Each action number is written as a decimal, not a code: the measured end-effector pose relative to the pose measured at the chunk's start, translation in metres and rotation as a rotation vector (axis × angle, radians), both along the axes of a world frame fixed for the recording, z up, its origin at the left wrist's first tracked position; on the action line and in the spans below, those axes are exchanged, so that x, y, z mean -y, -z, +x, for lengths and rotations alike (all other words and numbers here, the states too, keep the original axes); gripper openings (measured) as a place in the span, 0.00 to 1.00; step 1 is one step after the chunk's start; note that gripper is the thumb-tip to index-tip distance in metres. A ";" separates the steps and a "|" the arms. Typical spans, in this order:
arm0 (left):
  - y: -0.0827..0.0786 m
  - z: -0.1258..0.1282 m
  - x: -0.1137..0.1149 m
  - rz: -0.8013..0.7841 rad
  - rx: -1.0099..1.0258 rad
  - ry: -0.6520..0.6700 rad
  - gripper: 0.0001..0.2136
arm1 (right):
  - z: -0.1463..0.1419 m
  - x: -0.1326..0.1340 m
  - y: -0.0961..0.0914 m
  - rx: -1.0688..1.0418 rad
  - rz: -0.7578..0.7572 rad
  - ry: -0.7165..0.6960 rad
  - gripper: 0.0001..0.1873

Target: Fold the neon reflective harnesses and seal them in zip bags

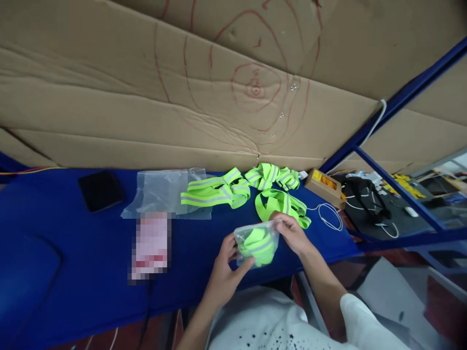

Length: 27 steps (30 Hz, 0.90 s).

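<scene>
A coiled, fluorescent yellow-green fabric strap with a grey stripe lies inside a clear plastic bag, raised in front of the person above the near edge of the blue surface. The left hand grasps the bag's left side, thumb across its lower front; the right hand pinches its upper right corner. Insertion of this strap appears complete; whether the bag is sealed cannot be told. Just beyond, a loosely looped matching strap lies unbagged, as do further yellow-green bundles behind it and a strap at left, beside flat, clear plastic bags; these apparently remain unpacked. Farther out: a black, flat rectangular object, left; an open-fronted brown cardboard box, right; a creased cardboard wall, behind.
</scene>
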<state>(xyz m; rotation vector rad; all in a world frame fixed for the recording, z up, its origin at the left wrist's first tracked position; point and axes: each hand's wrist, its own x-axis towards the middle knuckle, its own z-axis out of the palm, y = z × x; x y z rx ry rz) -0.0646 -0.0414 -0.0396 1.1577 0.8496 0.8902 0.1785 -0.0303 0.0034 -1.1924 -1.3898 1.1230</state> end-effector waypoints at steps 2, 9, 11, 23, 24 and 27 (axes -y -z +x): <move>0.005 0.004 -0.001 0.016 0.011 -0.073 0.28 | -0.011 0.010 0.008 -0.058 -0.020 0.025 0.32; -0.001 0.002 0.003 -0.064 0.142 -0.057 0.29 | -0.030 0.034 0.021 -0.102 -0.096 0.116 0.43; -0.006 0.000 0.007 -0.052 0.111 0.000 0.30 | -0.011 0.036 0.014 -0.081 -0.082 0.240 0.40; -0.009 0.027 0.003 0.093 -0.264 0.051 0.19 | 0.207 -0.016 -0.015 0.592 0.025 0.886 0.39; -0.011 0.032 0.001 0.117 -0.301 0.064 0.18 | 0.214 -0.023 -0.014 0.634 0.015 0.834 0.38; -0.017 0.051 -0.007 0.237 -0.427 0.110 0.16 | 0.214 -0.037 -0.013 0.832 0.089 0.765 0.34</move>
